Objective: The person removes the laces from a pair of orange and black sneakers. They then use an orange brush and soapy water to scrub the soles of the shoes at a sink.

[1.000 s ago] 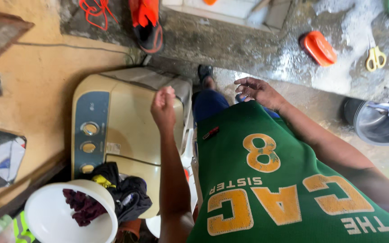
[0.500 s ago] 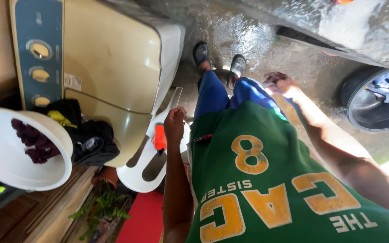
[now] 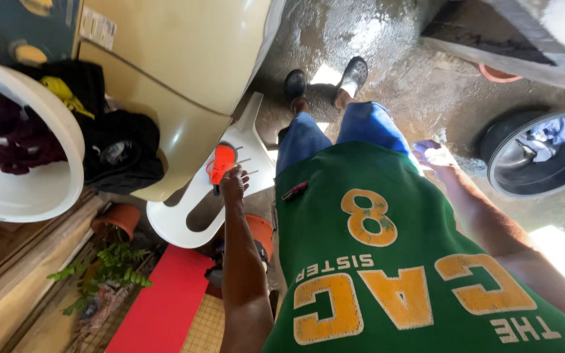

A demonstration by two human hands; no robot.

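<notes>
White basin (image 3: 31, 189): far left, tilted, dark red cloth (image 3: 8, 134) lying inside; it fills more of the view than half a second ago.
Dark clothes (image 3: 116, 153): heaped just beside the basin, against the cream washing machine (image 3: 184, 72).
Potted plant (image 3: 109, 265): low on the left, near a red mat (image 3: 158, 304).
White plastic chair (image 3: 184, 209): below the machine's edge, with an orange brush (image 3: 222, 165) lying on its seat.
Left hand (image 3: 233, 184): fingers curled loosely, knuckles just beside the orange brush and perhaps touching it (I cannot tell whether it grips). A second ago this hand was raised over the machine lid; it has since come down to the chair, so the work has shifted from the machine to the brush.
Green jersey (image 3: 387, 261): fills the middle, blue trousers and dark sandals beyond on wet concrete.
Right hand (image 3: 436, 158): out to the side, sunlit and washed out; fingers look lightly bent, holding nothing I can make out.
Dark tub (image 3: 501, 167): far right, blue cloth (image 3: 554, 134) inside, well apart from both hands.
</notes>
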